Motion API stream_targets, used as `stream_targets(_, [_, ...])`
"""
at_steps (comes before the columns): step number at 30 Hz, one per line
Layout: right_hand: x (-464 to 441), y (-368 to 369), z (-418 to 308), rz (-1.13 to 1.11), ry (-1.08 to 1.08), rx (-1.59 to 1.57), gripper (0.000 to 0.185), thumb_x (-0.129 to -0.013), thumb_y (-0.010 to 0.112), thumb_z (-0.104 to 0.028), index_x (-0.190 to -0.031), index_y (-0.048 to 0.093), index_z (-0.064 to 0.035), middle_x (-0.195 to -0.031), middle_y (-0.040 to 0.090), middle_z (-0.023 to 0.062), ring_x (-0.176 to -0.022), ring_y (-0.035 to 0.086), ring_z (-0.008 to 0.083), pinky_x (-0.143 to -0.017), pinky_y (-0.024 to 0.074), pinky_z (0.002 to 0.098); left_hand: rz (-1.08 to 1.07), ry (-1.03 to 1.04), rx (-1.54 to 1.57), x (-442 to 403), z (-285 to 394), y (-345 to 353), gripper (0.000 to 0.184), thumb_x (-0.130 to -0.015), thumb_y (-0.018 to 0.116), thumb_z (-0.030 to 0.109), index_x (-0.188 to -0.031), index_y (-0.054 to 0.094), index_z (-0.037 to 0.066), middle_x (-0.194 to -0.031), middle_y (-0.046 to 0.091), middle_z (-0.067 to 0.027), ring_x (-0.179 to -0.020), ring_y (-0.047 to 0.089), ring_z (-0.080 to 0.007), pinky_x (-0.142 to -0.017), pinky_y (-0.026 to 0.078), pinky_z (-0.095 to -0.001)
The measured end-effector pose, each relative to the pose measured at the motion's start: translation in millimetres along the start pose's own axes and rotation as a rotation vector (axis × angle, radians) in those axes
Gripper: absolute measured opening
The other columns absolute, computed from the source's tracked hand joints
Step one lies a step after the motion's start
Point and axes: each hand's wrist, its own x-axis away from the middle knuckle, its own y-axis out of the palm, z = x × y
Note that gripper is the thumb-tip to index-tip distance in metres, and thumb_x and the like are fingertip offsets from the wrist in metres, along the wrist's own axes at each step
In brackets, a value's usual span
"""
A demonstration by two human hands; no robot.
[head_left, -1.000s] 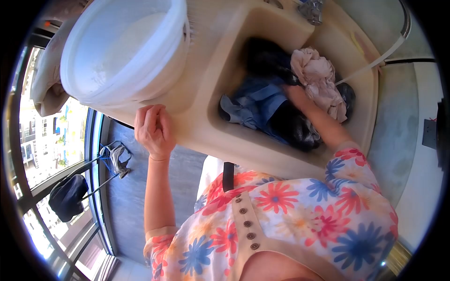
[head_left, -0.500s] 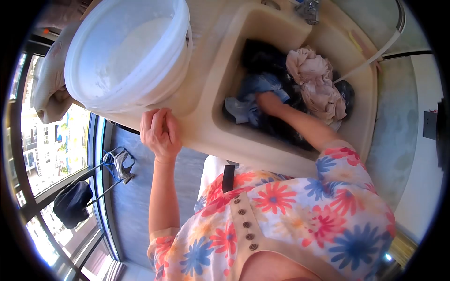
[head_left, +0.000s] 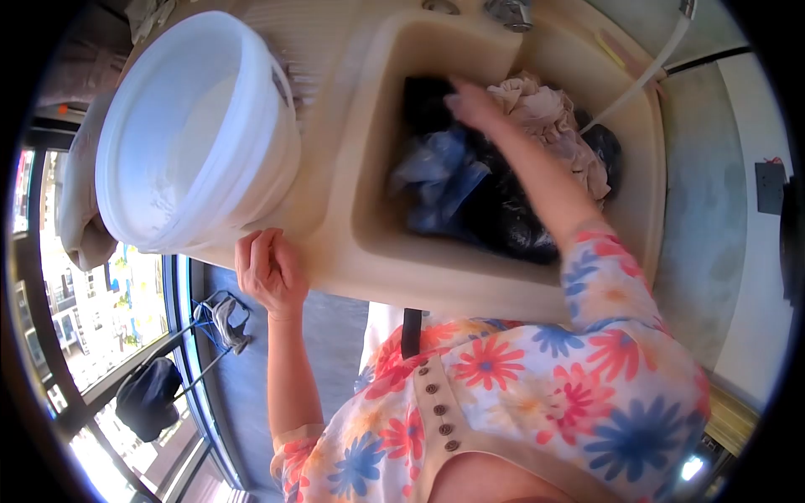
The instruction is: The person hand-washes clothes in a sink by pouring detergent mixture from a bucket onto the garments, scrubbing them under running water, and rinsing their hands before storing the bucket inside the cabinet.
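My left hand (head_left: 272,268) is closed in a loose fist against the front edge of the beige sink counter (head_left: 323,256), just below the bucket; no object shows in it. Over the sink basin (head_left: 390,272), my right hand (head_left: 471,102) is smeared by motion, its fingers hard to make out. It is at the back of the basin, between a black garment (head_left: 428,101) and a bunched pale pink cloth (head_left: 545,109). Blue cloth (head_left: 440,180) and wet, shiny dark cloth (head_left: 511,222) lie nearer the front.
A white plastic bucket (head_left: 281,155) stands tilted in view on the counter's left. A metal tap (head_left: 509,12) is at the back, and a pale hose (head_left: 641,88) runs down into the basin. Windows and a rack with a black bag (head_left: 149,398) are at the left.
My right hand has risen out of the blue cloth and moved back toward the black garment. The blue cloth has shifted and spread. My left hand remains at the counter edge.
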Motion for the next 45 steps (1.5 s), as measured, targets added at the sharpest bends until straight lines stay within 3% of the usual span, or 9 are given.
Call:
stream_targets(3, [1.0,77.0,27.2,-0.465,0.2,0.234,0.024,-0.079,0.047,-0.011,-0.094,0.063,0.0003,-0.101,0.059,0.024,-0.096,0.058,0.0356,-0.083,0.0473,0.0426,-0.004,0.0,-0.016,0.8,-3.8,-2.0,0.009,-0.073,0.053,0.0,-0.077,0.062,0.002,-0.077,0.058,-0.0102,-0.065,0.055,-0.0258,-0.058,0.043,-0.0318])
stream_targets(8, [105.8,5.5,26.6,-0.503,-0.044,0.149,0.02,-0.082,0.047,-0.017,-0.093,0.056,-0.003,-0.089,0.06,0.0256,-0.085,0.058,0.0406,-0.075,0.0473,0.0464,-0.037,-0.036,-0.008,-0.3,-5.0,-6.7,0.013,-0.08,0.05,0.002,-0.082,0.062,0.0,-0.081,0.058,-0.0096,-0.066,0.057,-0.022,-0.06,0.044,-0.0285])
stream_targets(13, [163.1,-47.7,101.4,-0.114,-0.094,0.005,0.034,-0.082,0.047,-0.006,-0.115,0.052,-0.0071,-0.084,0.06,0.0246,-0.079,0.06,0.039,-0.073,0.0486,0.0432,-0.024,-0.022,-0.015,-1.8,-4.6,-4.9,0.013,-0.082,0.05,0.004,-0.082,0.062,0.0,-0.081,0.058,-0.0094,-0.067,0.056,-0.0225,-0.06,0.044,-0.0298])
stream_targets(16, [168.8,-22.8,92.2,-0.351,0.228,0.309,0.038,-0.08,0.045,-0.001,-0.116,0.052,-0.007,-0.085,0.061,0.0247,-0.082,0.06,0.0381,-0.074,0.048,0.0438,-0.037,-0.048,-0.004,1.9,-3.1,-5.3,0.013,-0.082,0.051,0.005,-0.081,0.063,0.0,-0.08,0.058,-0.0094,-0.067,0.056,-0.0228,-0.06,0.044,-0.0303])
stream_targets(20, [142.9,-25.6,82.3,-0.369,0.045,0.186,0.038,-0.079,0.045,-0.004,-0.117,0.049,-0.0057,-0.085,0.059,0.0251,-0.084,0.059,0.0371,-0.076,0.0461,0.0456,-0.012,-0.037,-0.019,-0.8,-2.4,-3.1,0.011,-0.078,0.052,0.004,-0.078,0.062,0.0,-0.079,0.057,-0.0096,-0.066,0.056,-0.024,-0.058,0.043,-0.0305])
stream_targets(24, [59.3,-88.1,72.8,0.175,0.015,-0.001,0.024,-0.077,0.051,-0.008,-0.1,0.057,-0.0027,-0.084,0.061,0.0226,-0.082,0.06,0.0353,-0.072,0.0469,0.0439,-0.027,-0.039,-0.027,0.1,-1.9,-3.0,0.012,-0.079,0.051,0.004,-0.079,0.062,0.0,-0.08,0.057,-0.0098,-0.068,0.056,-0.0243,-0.059,0.044,-0.0313])
stream_targets(26, [39.3,-83.4,110.7,0.099,0.3,-0.031,0.019,-0.076,0.052,-0.007,-0.092,0.06,-0.0012,-0.083,0.061,0.0222,-0.08,0.061,0.0353,-0.07,0.0474,0.0438,-0.042,-0.046,-0.038,0.2,-3.0,-2.8,0.013,-0.081,0.05,0.005,-0.08,0.062,-0.001,-0.08,0.057,-0.0097,-0.069,0.056,-0.024,-0.061,0.044,-0.0315])
stream_targets(39, [146.9,-105.7,136.3,-0.511,-0.07,0.038,0.02,-0.08,0.048,-0.015,-0.09,0.062,-0.005,-0.085,0.061,0.021,-0.082,0.06,0.0346,-0.07,0.0461,0.0444,-0.036,-0.049,-0.094,-1.5,-1.2,0.7,0.016,-0.083,0.049,0.008,-0.08,0.06,-0.002,-0.079,0.056,-0.0098,-0.069,0.054,-0.0236,-0.062,0.043,-0.0325])
stream_targets(45, [82.9,-90.1,327.6,0.227,0.364,0.187,0.027,-0.086,0.04,-0.022,-0.092,0.062,-0.0063,-0.088,0.061,0.0202,-0.088,0.06,0.0346,-0.076,0.046,0.0438,-0.042,-0.131,-0.106,-0.1,5.5,1.8,0.016,-0.082,0.048,0.008,-0.079,0.06,-0.002,-0.078,0.056,-0.0093,-0.07,0.053,-0.0227,-0.063,0.042,-0.0319])
